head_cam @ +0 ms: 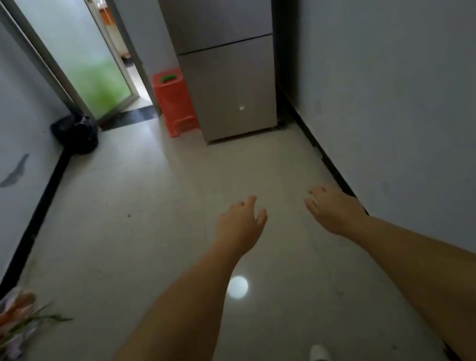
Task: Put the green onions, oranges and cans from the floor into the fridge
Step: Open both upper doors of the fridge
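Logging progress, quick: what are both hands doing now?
Left hand: open, holding nothing.
Right hand: open, holding nothing.

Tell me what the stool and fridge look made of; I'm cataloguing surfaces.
Stool: probably molded plastic, uniform bright orange-red with a dull sheen. Fridge: looks like brushed or painted metal, grey and satin, with softly blurred reflections; which one is unclear.

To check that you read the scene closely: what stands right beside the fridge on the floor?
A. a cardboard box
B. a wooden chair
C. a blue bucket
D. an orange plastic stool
D: an orange plastic stool stands against the side of the closed fridge, with a small green thing on its seat.
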`<state>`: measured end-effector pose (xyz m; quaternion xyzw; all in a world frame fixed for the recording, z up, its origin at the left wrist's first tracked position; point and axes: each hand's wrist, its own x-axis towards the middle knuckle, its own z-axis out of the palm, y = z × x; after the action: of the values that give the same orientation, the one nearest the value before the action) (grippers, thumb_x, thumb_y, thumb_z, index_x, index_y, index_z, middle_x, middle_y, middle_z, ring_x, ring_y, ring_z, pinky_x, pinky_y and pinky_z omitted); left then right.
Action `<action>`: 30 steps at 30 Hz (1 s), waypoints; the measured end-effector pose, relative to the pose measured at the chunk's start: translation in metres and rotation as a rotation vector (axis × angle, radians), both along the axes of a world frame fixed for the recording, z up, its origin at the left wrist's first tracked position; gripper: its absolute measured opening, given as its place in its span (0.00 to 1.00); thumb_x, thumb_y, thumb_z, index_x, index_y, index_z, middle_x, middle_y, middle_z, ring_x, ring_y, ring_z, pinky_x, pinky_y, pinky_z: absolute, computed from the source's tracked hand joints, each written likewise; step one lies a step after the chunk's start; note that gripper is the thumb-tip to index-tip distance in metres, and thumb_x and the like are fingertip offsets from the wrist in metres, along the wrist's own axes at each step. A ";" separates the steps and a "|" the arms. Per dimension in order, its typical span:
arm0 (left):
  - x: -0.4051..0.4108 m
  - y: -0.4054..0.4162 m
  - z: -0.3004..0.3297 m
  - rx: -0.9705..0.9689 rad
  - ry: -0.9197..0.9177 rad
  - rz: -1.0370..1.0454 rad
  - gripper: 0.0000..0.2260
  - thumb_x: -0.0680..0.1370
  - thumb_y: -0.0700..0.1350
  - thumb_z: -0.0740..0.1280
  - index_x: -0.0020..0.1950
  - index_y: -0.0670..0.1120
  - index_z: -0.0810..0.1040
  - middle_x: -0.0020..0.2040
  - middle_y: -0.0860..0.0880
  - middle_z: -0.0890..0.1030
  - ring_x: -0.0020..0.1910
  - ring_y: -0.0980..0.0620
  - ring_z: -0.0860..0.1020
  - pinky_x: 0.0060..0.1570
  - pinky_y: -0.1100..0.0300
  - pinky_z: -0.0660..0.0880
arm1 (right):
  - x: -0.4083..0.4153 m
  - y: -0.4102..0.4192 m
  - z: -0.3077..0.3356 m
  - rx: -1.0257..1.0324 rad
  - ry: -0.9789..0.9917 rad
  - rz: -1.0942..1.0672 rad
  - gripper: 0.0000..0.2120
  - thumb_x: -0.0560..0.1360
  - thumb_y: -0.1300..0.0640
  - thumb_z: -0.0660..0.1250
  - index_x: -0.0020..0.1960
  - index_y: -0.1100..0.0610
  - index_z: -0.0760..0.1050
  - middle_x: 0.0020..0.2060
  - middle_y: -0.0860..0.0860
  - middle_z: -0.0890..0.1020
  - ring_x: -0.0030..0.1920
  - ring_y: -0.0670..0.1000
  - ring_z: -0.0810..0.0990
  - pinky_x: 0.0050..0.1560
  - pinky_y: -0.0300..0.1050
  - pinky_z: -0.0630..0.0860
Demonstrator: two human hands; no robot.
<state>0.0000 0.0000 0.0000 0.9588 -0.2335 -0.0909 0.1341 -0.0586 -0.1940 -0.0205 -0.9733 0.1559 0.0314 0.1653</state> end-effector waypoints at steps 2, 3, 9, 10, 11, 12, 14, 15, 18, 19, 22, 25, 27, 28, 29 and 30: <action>0.023 -0.013 -0.002 -0.037 0.038 0.027 0.21 0.81 0.54 0.53 0.72 0.48 0.63 0.63 0.42 0.75 0.62 0.43 0.74 0.60 0.48 0.71 | 0.019 -0.015 0.002 0.019 -0.020 -0.025 0.19 0.82 0.49 0.50 0.63 0.58 0.71 0.61 0.59 0.75 0.58 0.61 0.76 0.56 0.51 0.73; 0.038 -0.022 -0.003 -0.050 0.040 0.036 0.21 0.81 0.54 0.53 0.72 0.48 0.63 0.63 0.42 0.75 0.62 0.43 0.74 0.59 0.49 0.72 | 0.032 -0.026 0.003 0.017 -0.027 -0.019 0.19 0.82 0.49 0.50 0.62 0.59 0.71 0.61 0.59 0.75 0.58 0.61 0.76 0.55 0.51 0.73; 0.144 -0.091 0.009 -0.094 0.048 0.094 0.21 0.81 0.55 0.53 0.73 0.48 0.63 0.65 0.43 0.74 0.62 0.44 0.74 0.60 0.49 0.72 | 0.128 -0.097 0.018 0.019 -0.026 0.004 0.17 0.82 0.52 0.51 0.55 0.62 0.73 0.54 0.60 0.77 0.54 0.61 0.76 0.51 0.49 0.72; 0.162 -0.103 0.014 -0.102 0.052 0.110 0.22 0.81 0.55 0.53 0.73 0.49 0.63 0.65 0.43 0.74 0.62 0.44 0.74 0.60 0.49 0.72 | 0.146 -0.111 0.022 0.012 -0.025 0.007 0.17 0.82 0.52 0.51 0.53 0.61 0.73 0.52 0.59 0.77 0.52 0.60 0.77 0.50 0.49 0.72; 0.181 -0.115 0.019 -0.118 0.052 0.122 0.22 0.81 0.55 0.53 0.73 0.49 0.62 0.65 0.43 0.74 0.62 0.44 0.74 0.61 0.49 0.72 | 0.166 -0.125 0.025 -0.001 -0.022 0.016 0.16 0.82 0.52 0.51 0.50 0.60 0.73 0.50 0.59 0.77 0.51 0.60 0.77 0.49 0.50 0.73; 0.200 -0.126 0.025 -0.138 0.050 0.135 0.22 0.81 0.55 0.53 0.74 0.49 0.62 0.66 0.43 0.74 0.62 0.44 0.74 0.61 0.49 0.72 | 0.187 -0.139 0.031 -0.006 -0.023 0.017 0.16 0.82 0.52 0.50 0.47 0.59 0.72 0.48 0.58 0.77 0.49 0.60 0.77 0.48 0.50 0.73; 0.236 -0.145 0.036 -0.183 0.040 0.149 0.22 0.81 0.54 0.54 0.74 0.48 0.62 0.66 0.43 0.74 0.62 0.44 0.74 0.61 0.49 0.72 | 0.228 -0.162 0.039 0.004 -0.045 0.008 0.16 0.81 0.51 0.50 0.43 0.57 0.70 0.46 0.56 0.77 0.47 0.59 0.77 0.47 0.50 0.73; 0.253 -0.154 0.040 -0.196 0.040 0.152 0.22 0.82 0.53 0.54 0.74 0.47 0.62 0.66 0.43 0.74 0.62 0.43 0.74 0.61 0.49 0.71 | 0.247 -0.171 0.041 0.003 -0.057 0.006 0.16 0.81 0.50 0.50 0.44 0.58 0.71 0.47 0.57 0.78 0.47 0.59 0.77 0.47 0.50 0.74; 0.303 -0.169 0.045 -0.228 0.066 0.183 0.22 0.81 0.52 0.55 0.74 0.46 0.63 0.64 0.42 0.75 0.61 0.42 0.75 0.60 0.50 0.71 | 0.304 -0.188 0.048 -0.008 -0.074 0.028 0.18 0.81 0.49 0.50 0.52 0.60 0.73 0.51 0.58 0.78 0.49 0.59 0.77 0.48 0.50 0.73; 0.321 -0.173 0.045 -0.248 0.072 0.197 0.22 0.81 0.52 0.55 0.74 0.46 0.64 0.63 0.41 0.76 0.60 0.42 0.75 0.60 0.50 0.71 | 0.324 -0.191 0.051 -0.003 -0.078 0.043 0.18 0.82 0.49 0.50 0.52 0.60 0.73 0.52 0.58 0.78 0.50 0.59 0.77 0.48 0.49 0.73; 0.381 -0.186 0.045 -0.279 0.069 0.209 0.22 0.81 0.52 0.56 0.73 0.46 0.65 0.61 0.40 0.78 0.58 0.41 0.76 0.56 0.51 0.72 | 0.390 -0.203 0.058 -0.007 -0.116 0.087 0.17 0.82 0.48 0.50 0.54 0.58 0.72 0.52 0.58 0.78 0.50 0.60 0.77 0.47 0.50 0.72; 0.451 -0.199 0.046 -0.278 0.026 0.198 0.21 0.81 0.53 0.55 0.72 0.44 0.65 0.62 0.41 0.77 0.60 0.42 0.75 0.57 0.52 0.71 | 0.464 -0.215 0.061 -0.040 -0.157 0.094 0.17 0.82 0.47 0.50 0.53 0.57 0.72 0.50 0.57 0.78 0.47 0.58 0.77 0.46 0.50 0.72; 0.503 -0.206 0.049 -0.290 0.003 0.187 0.22 0.81 0.53 0.55 0.72 0.45 0.64 0.62 0.41 0.76 0.62 0.41 0.74 0.58 0.51 0.71 | 0.514 -0.221 0.063 -0.053 -0.174 0.093 0.17 0.82 0.47 0.49 0.54 0.57 0.72 0.49 0.56 0.78 0.47 0.58 0.77 0.45 0.50 0.73; 0.529 -0.210 0.052 -0.287 -0.006 0.177 0.22 0.81 0.54 0.55 0.73 0.45 0.64 0.62 0.41 0.77 0.62 0.41 0.74 0.59 0.51 0.72 | 0.540 -0.225 0.065 -0.050 -0.180 0.086 0.18 0.82 0.47 0.49 0.54 0.57 0.72 0.50 0.56 0.78 0.47 0.58 0.77 0.46 0.50 0.73; 0.557 -0.214 0.056 -0.274 -0.009 0.164 0.22 0.81 0.54 0.55 0.73 0.46 0.63 0.62 0.42 0.77 0.62 0.42 0.75 0.59 0.51 0.71 | 0.565 -0.228 0.067 -0.045 -0.185 0.076 0.18 0.82 0.47 0.49 0.54 0.57 0.71 0.50 0.56 0.78 0.47 0.58 0.77 0.47 0.52 0.74; 0.584 -0.217 0.062 -0.259 -0.009 0.154 0.22 0.81 0.54 0.55 0.73 0.46 0.63 0.63 0.42 0.76 0.62 0.42 0.75 0.58 0.51 0.71 | 0.590 -0.232 0.071 -0.039 -0.192 0.065 0.18 0.82 0.46 0.49 0.54 0.56 0.71 0.50 0.56 0.78 0.47 0.58 0.77 0.48 0.53 0.75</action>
<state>0.5837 -0.2167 0.0622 0.9489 -0.1698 -0.0449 0.2623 0.5314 -0.4255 0.0508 -0.9794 0.1083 -0.0596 0.1595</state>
